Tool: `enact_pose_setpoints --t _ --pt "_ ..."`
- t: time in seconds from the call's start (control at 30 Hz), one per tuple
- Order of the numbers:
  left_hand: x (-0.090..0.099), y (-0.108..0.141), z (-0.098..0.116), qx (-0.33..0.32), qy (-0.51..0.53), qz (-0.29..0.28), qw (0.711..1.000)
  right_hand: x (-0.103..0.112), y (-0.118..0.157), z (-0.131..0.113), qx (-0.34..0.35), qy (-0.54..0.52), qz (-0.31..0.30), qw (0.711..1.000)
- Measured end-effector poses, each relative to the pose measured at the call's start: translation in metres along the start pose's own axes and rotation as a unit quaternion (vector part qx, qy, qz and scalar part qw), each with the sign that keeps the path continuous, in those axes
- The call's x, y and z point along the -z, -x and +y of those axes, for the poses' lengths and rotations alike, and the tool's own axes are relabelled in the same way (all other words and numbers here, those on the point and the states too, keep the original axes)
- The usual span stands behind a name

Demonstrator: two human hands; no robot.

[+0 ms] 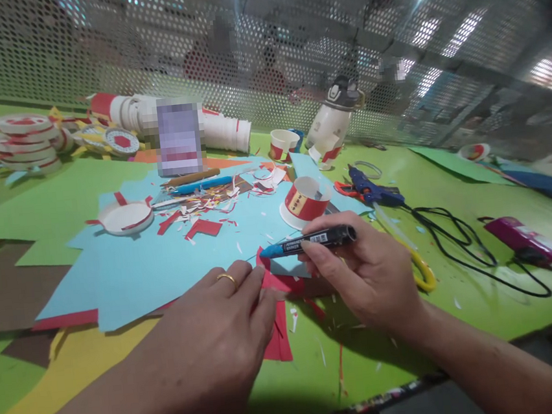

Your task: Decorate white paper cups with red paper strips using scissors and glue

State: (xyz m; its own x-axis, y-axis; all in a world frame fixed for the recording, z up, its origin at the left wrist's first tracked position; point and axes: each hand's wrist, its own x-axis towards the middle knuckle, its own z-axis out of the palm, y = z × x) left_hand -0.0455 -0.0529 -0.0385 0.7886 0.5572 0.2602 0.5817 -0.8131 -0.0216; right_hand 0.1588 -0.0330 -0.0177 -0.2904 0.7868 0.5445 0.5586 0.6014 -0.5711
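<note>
My right hand (373, 272) grips a black permanent marker (303, 242) between thumb and fingers. Its blue tip touches or hovers just over a piece of red paper (279, 337); I cannot tell which. My left hand (214, 333), a ring on one finger, lies with its fingers stretched out, pressing on the red paper beside the tip and covering part of it. Under both is a sheet of light blue paper (131, 273). Just beyond the marker stands a cut red-and-white paper cup (307, 201).
Paper scraps (208, 207) and a white paper ring with red tabs (125, 218) lie ahead. To the right are a blue glue gun (374, 188), its black cord, yellow-handled scissors (423, 271) and a purple box (528, 241). Stacked cups (224, 130) and a bottle (331, 120) stand by the mesh.
</note>
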Motion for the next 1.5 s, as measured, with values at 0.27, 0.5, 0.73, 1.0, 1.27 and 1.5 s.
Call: enact_pose_setpoints --t 0.27,0.5,0.73,1.0,1.27,1.5 --pt "-0.009 0.003 0.003 0.022 0.007 0.023 0.999 0.0 -0.001 0.001 0.005 0.018 -0.008 1.0" --pt "-0.004 0.002 0.0 -0.003 0.011 0.015 1.0 0.0 0.0 0.0 -0.013 0.006 -0.009 1.0" --pt "-0.001 0.001 0.0 0.002 0.013 0.008 1.0 0.001 -0.002 -0.001 -0.016 0.015 -0.017 1.0" --pt "-0.005 0.002 0.0 0.006 0.03 0.032 0.999 0.003 -0.004 -0.004 0.033 0.069 -0.046 0.996" --pt "-0.011 0.002 0.002 0.019 0.006 0.024 1.0 0.005 -0.012 -0.006 0.02 0.046 -0.051 0.997" --pt "0.005 0.0 0.003 0.009 -0.023 -0.012 1.0 0.002 -0.008 -0.003 -0.016 -0.007 -0.015 1.0"
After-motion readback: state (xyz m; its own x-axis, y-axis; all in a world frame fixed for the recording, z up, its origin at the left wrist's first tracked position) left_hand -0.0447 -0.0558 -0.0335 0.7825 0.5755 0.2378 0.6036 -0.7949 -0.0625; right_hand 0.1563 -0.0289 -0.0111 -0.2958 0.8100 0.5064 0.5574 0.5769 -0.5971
